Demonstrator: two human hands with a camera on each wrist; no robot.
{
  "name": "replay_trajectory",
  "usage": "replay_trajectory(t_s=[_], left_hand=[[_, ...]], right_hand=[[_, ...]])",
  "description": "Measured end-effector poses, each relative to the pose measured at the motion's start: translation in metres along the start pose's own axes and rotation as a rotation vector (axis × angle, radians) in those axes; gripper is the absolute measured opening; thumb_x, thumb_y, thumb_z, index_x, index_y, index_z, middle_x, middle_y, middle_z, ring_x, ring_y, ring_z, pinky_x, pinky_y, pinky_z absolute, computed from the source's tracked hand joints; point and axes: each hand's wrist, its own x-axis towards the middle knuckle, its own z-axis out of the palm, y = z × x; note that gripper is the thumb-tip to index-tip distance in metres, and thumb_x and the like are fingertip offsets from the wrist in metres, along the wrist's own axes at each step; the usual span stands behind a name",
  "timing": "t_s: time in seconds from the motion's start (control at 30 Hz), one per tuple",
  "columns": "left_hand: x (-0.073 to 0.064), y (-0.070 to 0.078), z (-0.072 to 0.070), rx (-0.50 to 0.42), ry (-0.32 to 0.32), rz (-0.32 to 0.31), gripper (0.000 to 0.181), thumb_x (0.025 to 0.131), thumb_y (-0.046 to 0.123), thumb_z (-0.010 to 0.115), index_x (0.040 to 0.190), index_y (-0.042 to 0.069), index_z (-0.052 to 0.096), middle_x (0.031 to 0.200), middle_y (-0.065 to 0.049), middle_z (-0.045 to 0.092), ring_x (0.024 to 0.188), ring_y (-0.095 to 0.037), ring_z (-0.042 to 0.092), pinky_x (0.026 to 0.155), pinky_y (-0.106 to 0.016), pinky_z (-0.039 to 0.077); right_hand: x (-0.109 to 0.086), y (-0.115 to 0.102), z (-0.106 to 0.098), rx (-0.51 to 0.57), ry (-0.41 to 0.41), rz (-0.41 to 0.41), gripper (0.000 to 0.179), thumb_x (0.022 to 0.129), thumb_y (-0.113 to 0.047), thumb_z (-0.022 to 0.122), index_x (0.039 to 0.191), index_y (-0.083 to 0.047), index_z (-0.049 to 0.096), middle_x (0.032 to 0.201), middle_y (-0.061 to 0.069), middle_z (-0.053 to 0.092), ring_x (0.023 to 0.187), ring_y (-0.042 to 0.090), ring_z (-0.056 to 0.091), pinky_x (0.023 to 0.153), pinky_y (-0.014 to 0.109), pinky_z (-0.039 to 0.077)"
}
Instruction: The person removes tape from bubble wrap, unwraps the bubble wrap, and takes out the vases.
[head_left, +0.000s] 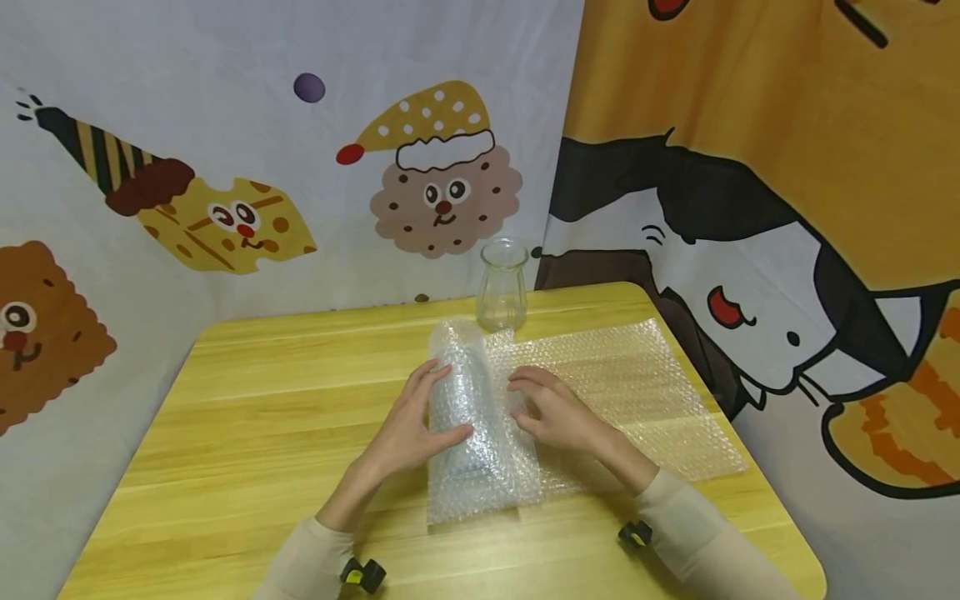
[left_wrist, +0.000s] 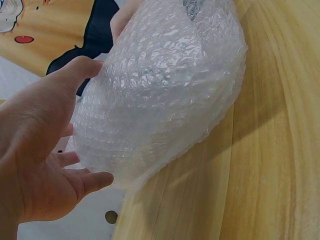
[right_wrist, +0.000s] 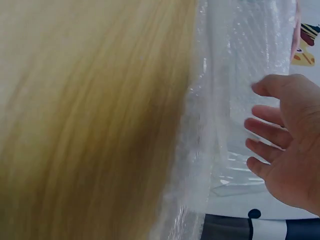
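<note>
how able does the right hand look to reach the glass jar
Probably yes: the glass jar stands upright beyond the bubble wrap, with only that low sheet seemingly between it and the right hand.

Bubble wrap (head_left: 474,392) between the left grip (head_left: 412,423) and the right grip (head_left: 561,410) veils what lies inside, its shape uncertain. In the left wrist view, some left-grip fingers (left_wrist: 66,159) end out of sight behind the wrap. The worktop (right_wrist: 90,120) beside the right grip is blurred; sleeves (head_left: 307,557) behind both grips are cut off by the head view's bottom edge.
</note>
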Motion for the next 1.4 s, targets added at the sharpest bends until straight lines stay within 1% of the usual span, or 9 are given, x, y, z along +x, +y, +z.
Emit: replay_trajectory(t_s=[0.07,0.17,0.33,0.5,0.67,0.77,1.07,1.17,1.4], left_hand=[[0.0,0.0,0.0,0.001,0.001,-0.002,0.104,0.093,0.053,0.091,0.176,0.022,0.036,0.19,-0.01,0.02,0.169,-0.05,0.035,0.128,-0.079,0.042],[0.0,0.0,-0.001,0.006,0.0,-0.007,0.105,0.092,0.054,0.091,0.176,0.023,0.036,0.19,-0.01,0.019,0.17,-0.05,0.034,0.128,-0.079,0.041],[-0.001,-0.001,-0.001,0.006,-0.001,-0.011,0.106,0.092,0.055,0.091,0.176,0.023,0.036,0.19,-0.009,0.019,0.17,-0.05,0.034,0.127,-0.08,0.041],[-0.002,-0.002,-0.001,-0.003,0.002,-0.017,0.105,0.091,0.054,0.091,0.175,0.022,0.037,0.19,-0.008,0.019,0.168,-0.049,0.037,0.127,-0.078,0.044],[-0.003,-0.004,-0.003,-0.014,0.004,-0.033,0.104,0.09,0.05,0.093,0.174,0.023,0.038,0.19,-0.006,0.021,0.165,-0.047,0.043,0.124,-0.072,0.051],[-0.004,-0.006,-0.005,-0.031,0.002,-0.041,0.104,0.089,0.046,0.094,0.174,0.022,0.038,0.19,-0.005,0.021,0.164,-0.046,0.045,0.125,-0.068,0.052],[-0.008,-0.017,-0.012,-0.116,0.002,-0.026,0.107,0.089,0.034,0.096,0.175,0.018,0.035,0.188,-0.008,0.024,0.172,-0.042,0.033,0.134,-0.064,0.043],[-0.011,-0.024,-0.014,-0.137,0.006,-0.032,0.108,0.089,0.032,0.096,0.175,0.017,0.033,0.188,-0.007,0.026,0.172,-0.042,0.032,0.135,-0.064,0.042],[-0.017,-0.041,-0.015,-0.197,0.024,-0.027,0.104,0.092,0.032,0.095,0.174,0.016,0.034,0.187,-0.012,0.03,0.17,-0.05,0.034,0.135,-0.068,0.039]], right_hand=[[0.002,0.0,0.003,-0.065,-0.046,-0.056,0.051,0.1,-0.022,0.085,0.143,0.003,0.072,0.16,0.024,0.065,0.156,0.044,0.056,0.135,0.06,0.045],[0.003,0.001,0.007,-0.13,-0.118,-0.094,0.059,0.1,-0.028,0.086,0.148,0.003,0.069,0.164,0.025,0.061,0.159,0.045,0.052,0.136,0.06,0.042],[0.002,0.003,0.011,-0.17,-0.211,-0.083,0.073,0.097,-0.036,0.089,0.156,-0.003,0.063,0.17,0.025,0.055,0.16,0.045,0.052,0.136,0.061,0.043],[0.001,0.003,0.012,-0.164,-0.279,-0.047,0.076,0.096,-0.043,0.089,0.158,-0.007,0.062,0.173,0.024,0.051,0.162,0.044,0.05,0.135,0.062,0.043],[0.003,0.004,0.012,-0.156,-0.283,-0.048,0.074,0.096,-0.047,0.088,0.155,-0.008,0.065,0.172,0.023,0.052,0.161,0.043,0.05,0.134,0.062,0.045],[0.004,0.004,0.012,-0.146,-0.28,-0.051,0.074,0.096,-0.048,0.089,0.153,-0.007,0.066,0.171,0.023,0.054,0.16,0.043,0.051,0.133,0.063,0.046],[0.006,0.006,0.013,-0.127,-0.284,-0.036,0.072,0.095,-0.051,0.088,0.151,-0.01,0.068,0.169,0.019,0.056,0.159,0.04,0.052,0.132,0.061,0.049],[0.007,0.006,0.013,-0.125,-0.286,-0.034,0.072,0.095,-0.051,0.088,0.151,-0.01,0.068,0.169,0.019,0.056,0.159,0.04,0.052,0.132,0.061,0.048],[0.006,0.006,0.014,-0.129,-0.289,-0.033,0.073,0.095,-0.052,0.088,0.151,-0.01,0.068,0.168,0.019,0.056,0.157,0.039,0.053,0.131,0.06,0.049]])
